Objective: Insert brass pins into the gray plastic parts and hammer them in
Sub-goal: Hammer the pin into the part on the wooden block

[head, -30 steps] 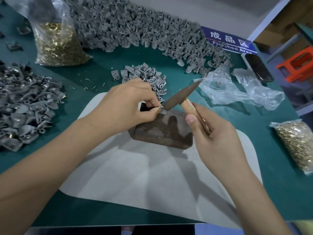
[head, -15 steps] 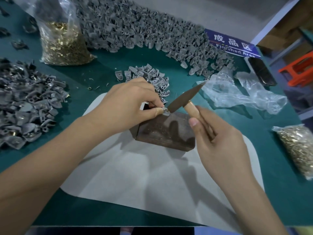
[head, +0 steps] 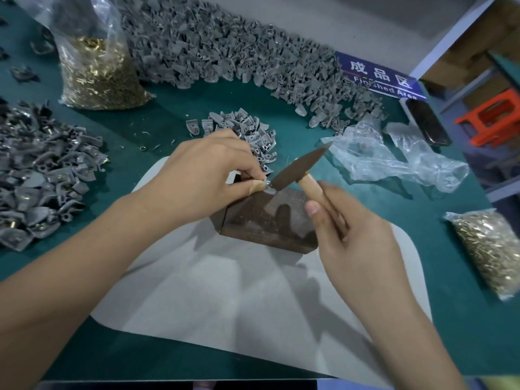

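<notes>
My left hand [head: 208, 175] pinches a small gray plastic part [head: 269, 188] against the top far corner of a dark metal block [head: 264, 220]. My right hand [head: 354, 235] grips the wooden handle of a small hammer [head: 295, 170]. The hammer's dark head rests down on the part right beside my left fingertips. The brass pin is too small to make out. A small heap of gray parts [head: 242, 128] lies just behind my left hand.
The block sits on a gray mat [head: 225, 291] over a green table [head: 464, 215]. Bags of brass pins stand at back left [head: 95, 71] and right [head: 489, 249]. Large gray part piles lie at the left [head: 36, 175] and along the back [head: 225, 49]. Empty plastic bags [head: 394, 156], a phone [head: 426, 122].
The hammer head has come down a little onto the part held at the block's corner. Both hands stay in nearly the same place.
</notes>
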A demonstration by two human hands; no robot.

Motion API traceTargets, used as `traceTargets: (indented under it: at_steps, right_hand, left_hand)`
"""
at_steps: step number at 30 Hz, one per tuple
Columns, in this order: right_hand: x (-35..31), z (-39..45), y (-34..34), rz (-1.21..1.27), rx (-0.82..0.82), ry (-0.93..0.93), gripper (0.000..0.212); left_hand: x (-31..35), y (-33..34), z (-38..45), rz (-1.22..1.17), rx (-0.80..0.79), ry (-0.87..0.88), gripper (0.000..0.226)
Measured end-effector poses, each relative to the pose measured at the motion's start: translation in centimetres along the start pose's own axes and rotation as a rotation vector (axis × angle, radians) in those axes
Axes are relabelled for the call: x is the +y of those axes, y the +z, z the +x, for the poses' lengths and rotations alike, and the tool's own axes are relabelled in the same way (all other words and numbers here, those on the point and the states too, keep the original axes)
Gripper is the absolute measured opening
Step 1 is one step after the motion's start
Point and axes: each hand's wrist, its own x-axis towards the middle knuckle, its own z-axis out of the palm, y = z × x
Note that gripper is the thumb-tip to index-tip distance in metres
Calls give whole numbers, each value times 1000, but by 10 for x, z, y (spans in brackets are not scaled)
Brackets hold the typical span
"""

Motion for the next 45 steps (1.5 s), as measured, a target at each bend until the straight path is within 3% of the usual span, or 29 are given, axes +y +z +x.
traceTargets:
  at_steps: [5, 8, 12, 16, 19, 23, 26, 29, 33, 37, 40, 43, 45]
  right_hand:
    - [-2, 2, -1, 52, 126, 15, 27]
    - [-3, 0, -5, -82, 23, -15, 26]
    - [-3, -3, -3, 9, 167, 14, 27]
    - [-7, 0, 1, -85, 25, -3, 29]
    - [-6, 1, 2, -28, 141, 7, 28]
    - [-10, 3, 1, -133, 45, -31, 28]
    - [-9, 4, 1, -57, 178, -13, 28]
    - [-11, 1, 2, -102, 62, -18, 29]
    - [-14, -3, 0, -25, 165, -17, 31]
    - [-17, -4, 2, -149, 46, -24, 37]
    - [-15, -3, 2, -34, 173, 5, 31]
    - [-14, -2, 5, -101, 51, -17, 29]
    - [-12, -2, 6, -73, 71, -16, 29]
  left_hand:
    - [-1, 0, -1, -17, 3, 4, 13]
    - [0, 0, -1, -6, 14, 0, 10]
    - [-1, 1, 0, -2, 14, 9, 13]
    - [-1, 0, 0, 5, 19, 5, 9]
    - [-2, 0, 0, 2, 18, 0, 7]
    - [-2, 0, 0, -2, 18, 0, 7]
    - [-3, 0, 0, -2, 14, 1, 6]
    - [-3, 1, 0, 1, 26, 1, 6]
    - [-4, 1, 0, -9, 23, -2, 5]
    - [-4, 2, 0, -13, 27, -16, 4]
    - [-4, 1, 0, -4, 21, -10, 5]
    - [-4, 1, 0, 13, 24, 6, 6]
    - [-4, 1, 1, 20, 18, 17, 8]
